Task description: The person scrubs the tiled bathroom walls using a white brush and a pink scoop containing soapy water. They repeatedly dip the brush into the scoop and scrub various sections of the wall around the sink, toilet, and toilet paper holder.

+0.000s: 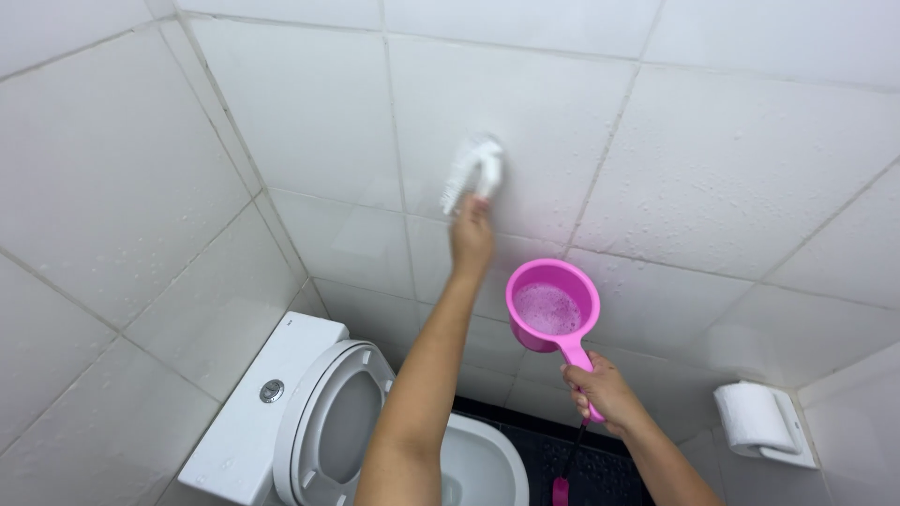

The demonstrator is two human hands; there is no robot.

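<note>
Brush: my left hand presses a white scrubbing brush flat against the white tiled wall, high up, just beside a vertical grout line and above a horizontal one.
How the brush handles: I judge it light and stiff in the body, with bristles that give a little; wet with suds, it is likely slippery, so the lower end of the handle is the place to grip, as I do now.
Scoop: my right hand holds a pink plastic scoop by the lower part of its long handle, cup upward, foamy water inside.
How the scoop handles: light plastic, but the water makes it top-heavy and easy to spill; I judge it needs to stay level.
Left hand: fingers closed around the brush handle, arm stretched up to the wall.
Right hand: fist wrapped tight around the scoop handle, held away from the wall, below and right of the brush.
Around: a white toilet with its seat raised stands below in the corner; a paper roll hangs on the right wall; a dark floor shows beneath.
</note>
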